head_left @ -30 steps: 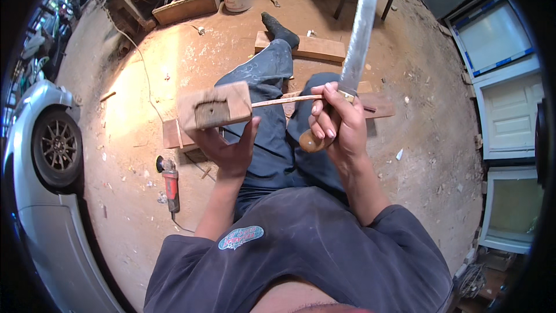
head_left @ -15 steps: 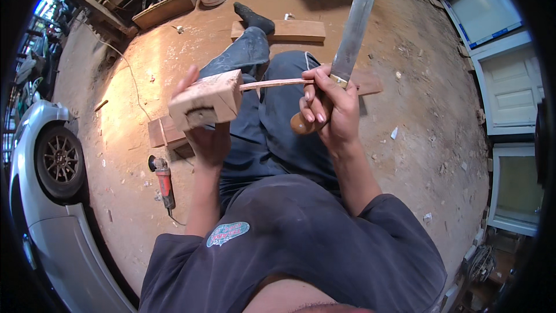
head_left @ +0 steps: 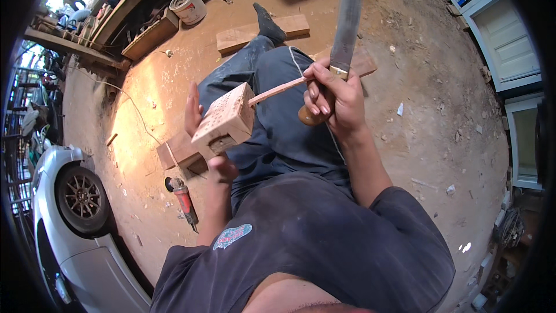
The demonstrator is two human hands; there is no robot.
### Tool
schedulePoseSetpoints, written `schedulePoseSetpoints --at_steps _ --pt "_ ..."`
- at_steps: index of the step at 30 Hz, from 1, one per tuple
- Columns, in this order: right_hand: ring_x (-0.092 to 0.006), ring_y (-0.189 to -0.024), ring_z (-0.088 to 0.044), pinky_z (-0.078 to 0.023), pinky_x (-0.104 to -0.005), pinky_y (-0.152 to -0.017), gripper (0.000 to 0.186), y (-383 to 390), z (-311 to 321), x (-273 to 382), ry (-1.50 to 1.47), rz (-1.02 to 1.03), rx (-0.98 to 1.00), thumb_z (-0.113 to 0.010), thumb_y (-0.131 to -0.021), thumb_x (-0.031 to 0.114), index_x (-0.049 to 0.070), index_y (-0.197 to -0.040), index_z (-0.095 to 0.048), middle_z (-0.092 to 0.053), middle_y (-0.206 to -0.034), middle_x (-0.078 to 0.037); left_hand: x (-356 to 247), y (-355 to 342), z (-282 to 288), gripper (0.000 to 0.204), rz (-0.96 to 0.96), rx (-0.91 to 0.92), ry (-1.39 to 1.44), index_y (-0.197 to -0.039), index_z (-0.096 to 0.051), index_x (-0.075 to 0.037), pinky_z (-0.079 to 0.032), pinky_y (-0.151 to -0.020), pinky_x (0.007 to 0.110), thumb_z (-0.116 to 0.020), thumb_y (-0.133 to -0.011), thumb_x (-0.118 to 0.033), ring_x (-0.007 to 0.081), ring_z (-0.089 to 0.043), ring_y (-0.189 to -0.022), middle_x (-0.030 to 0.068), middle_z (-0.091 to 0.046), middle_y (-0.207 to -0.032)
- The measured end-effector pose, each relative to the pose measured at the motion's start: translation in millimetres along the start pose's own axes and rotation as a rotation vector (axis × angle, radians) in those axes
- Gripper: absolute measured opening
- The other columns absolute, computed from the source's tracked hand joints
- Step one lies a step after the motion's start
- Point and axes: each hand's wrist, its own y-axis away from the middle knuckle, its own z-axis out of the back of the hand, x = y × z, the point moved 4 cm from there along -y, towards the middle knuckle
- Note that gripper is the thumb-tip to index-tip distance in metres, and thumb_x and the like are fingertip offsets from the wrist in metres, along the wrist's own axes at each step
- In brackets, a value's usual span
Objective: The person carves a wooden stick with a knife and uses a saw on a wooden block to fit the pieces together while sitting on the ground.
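My left hand (head_left: 216, 169) holds a pale wooden block (head_left: 226, 116), its fingers along the far side and its thumb below. The block has a dotted or pitted top and a dark recess in the near end. A thin wooden stick (head_left: 277, 88) runs from the block to my right hand (head_left: 339, 95), which grips it together with a long straight-bladed knife (head_left: 348, 20) by its wooden handle, blade pointing up. A pale cord (head_left: 296, 58) hangs over my knee, partly hidden behind the right hand.
Planks (head_left: 234, 39) lie around my legs. An angle grinder (head_left: 183, 200) is at lower left, beside a car (head_left: 98, 266). A bucket (head_left: 188, 8) stands by a cluttered wooden bench (head_left: 116, 6). White window frames (head_left: 492, 37) line the right side.
The block has turned and tilted so its top faces me more, and my left fingers now stand up along its far side. The whole view has shifted, with the knife further left.
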Motion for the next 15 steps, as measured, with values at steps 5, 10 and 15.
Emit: schedulePoseSetpoints --at_steps 5,10,15 --pt "-0.0090 -0.040 -0.046 -0.044 -0.0253 -0.042 0.022 -22 -8 0 0.019 0.070 0.011 -0.061 -0.099 0.015 -0.005 -0.090 -0.063 -0.058 -0.061 -0.008 30 -11 -8 0.107 0.421 -0.184 0.713 -0.159 -0.012 -0.006 -0.023 -0.120 0.055 -0.026 -0.087 -0.085 0.0338 -0.023 -0.148 0.0182 -0.013 -0.165" --pt "-0.0084 -0.041 -0.049 -0.044 -0.0238 -0.042 0.021 -63 -5 0 0.325 -0.012 -0.016 -0.062 -0.099 0.016 -0.002 -0.089 -0.064 -0.059 -0.061 -0.006 83 -12 -51 0.071 1.317 0.016 1.477 -0.145 -0.041 0.001 -0.051 -0.098 0.056 -0.051 -0.098 -0.051 0.0430 -0.061 -0.116 0.0266 -0.058 -0.134" --pt "-0.0076 -0.042 -0.049 -0.043 -0.0228 -0.043 0.023 -102 7 -22 0.510 -0.197 0.050 -0.062 -0.099 0.019 -0.003 -0.097 -0.068 -0.062 -0.068 -0.006 146 -1 -56 0.053 1.135 -0.110 1.605 -0.139 -0.050 0.004 -0.053 -0.099 0.050 -0.052 -0.101 -0.034 0.0350 -0.064 -0.117 0.0239 -0.061 -0.130"
